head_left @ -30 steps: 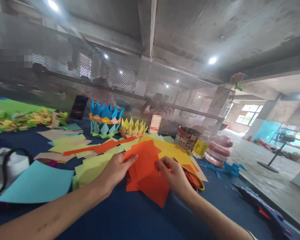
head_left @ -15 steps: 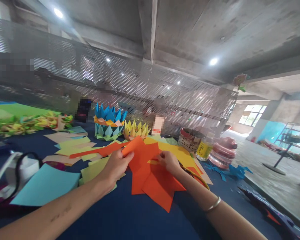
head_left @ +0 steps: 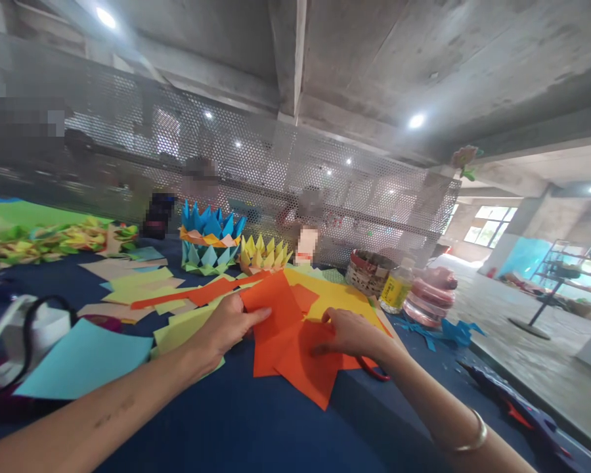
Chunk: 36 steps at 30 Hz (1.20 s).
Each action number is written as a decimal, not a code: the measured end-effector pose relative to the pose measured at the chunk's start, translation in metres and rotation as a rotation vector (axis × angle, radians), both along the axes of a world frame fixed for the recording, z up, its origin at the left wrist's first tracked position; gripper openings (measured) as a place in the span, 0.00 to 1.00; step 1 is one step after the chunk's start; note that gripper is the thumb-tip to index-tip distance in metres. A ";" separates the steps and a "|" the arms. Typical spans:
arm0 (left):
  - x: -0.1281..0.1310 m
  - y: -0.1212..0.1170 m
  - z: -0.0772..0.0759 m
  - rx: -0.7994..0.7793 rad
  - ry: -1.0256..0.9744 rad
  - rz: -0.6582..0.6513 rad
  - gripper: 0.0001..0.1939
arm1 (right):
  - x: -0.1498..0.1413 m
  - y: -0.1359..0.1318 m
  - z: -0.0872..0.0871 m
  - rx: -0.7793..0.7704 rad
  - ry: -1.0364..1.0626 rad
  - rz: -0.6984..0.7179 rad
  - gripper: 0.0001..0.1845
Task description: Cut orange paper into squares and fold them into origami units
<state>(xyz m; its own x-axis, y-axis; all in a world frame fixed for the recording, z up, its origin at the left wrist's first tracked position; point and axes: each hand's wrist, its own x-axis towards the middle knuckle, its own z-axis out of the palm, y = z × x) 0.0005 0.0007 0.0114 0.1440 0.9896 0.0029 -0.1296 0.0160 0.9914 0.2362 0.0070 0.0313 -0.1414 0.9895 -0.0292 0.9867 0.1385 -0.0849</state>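
Observation:
My left hand (head_left: 231, 328) pinches the left edge of a sheet of orange paper (head_left: 276, 309), thumb on top and fingers underneath. Several orange sheets overlap below it, their corners fanned towards me. Over the right side of these sheets is my right hand (head_left: 352, 335), its fingers apart and bent, holding nothing. Whether its fingertips touch the paper I cannot tell. Yellow paper (head_left: 347, 299) lies just behind the orange sheets. By the right wrist, a red loop (head_left: 374, 372) like a scissors handle shows, the rest hidden. A long orange strip (head_left: 160, 301) stretches out to the left.
Folded-paper rings, one blue (head_left: 211, 226) and one yellow (head_left: 266, 253), stand at the back. A yellow-labelled bottle (head_left: 394, 289), a woven basket (head_left: 369, 270) and a pink container (head_left: 429, 299) are at right. Light-blue paper (head_left: 86, 358) lies left. A dark tool (head_left: 512, 401) rests near the right edge.
My right hand has gone from a pinch at the orange paper to spread fingers, shifting slightly right and down. The red loop now shows by its wrist. My left hand keeps its hold.

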 end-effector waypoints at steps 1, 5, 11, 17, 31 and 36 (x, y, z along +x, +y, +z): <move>0.000 0.001 -0.001 -0.001 -0.001 0.003 0.15 | 0.000 0.000 -0.001 0.004 0.009 0.002 0.35; 0.000 0.003 -0.002 -0.002 -0.050 -0.009 0.15 | 0.001 0.002 -0.005 0.037 0.096 0.032 0.22; -0.001 0.004 -0.002 -0.019 -0.042 -0.020 0.14 | 0.002 0.007 -0.010 0.223 0.394 0.074 0.12; -0.004 0.008 -0.007 0.021 -0.062 0.038 0.13 | -0.009 0.000 -0.011 0.424 0.825 0.044 0.18; -0.006 0.009 -0.010 0.063 -0.068 -0.012 0.25 | -0.027 -0.008 -0.025 0.220 1.454 0.092 0.16; -0.005 0.015 -0.014 0.021 -0.046 0.031 0.18 | -0.030 -0.012 -0.026 0.216 1.481 0.089 0.18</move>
<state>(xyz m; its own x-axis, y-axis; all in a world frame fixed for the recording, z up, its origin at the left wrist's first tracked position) -0.0049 0.0152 -0.0024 0.1125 0.9932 0.0299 -0.1750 -0.0099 0.9845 0.2059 -0.0046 0.0058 0.0302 0.9426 0.3326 0.0153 0.3323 -0.9431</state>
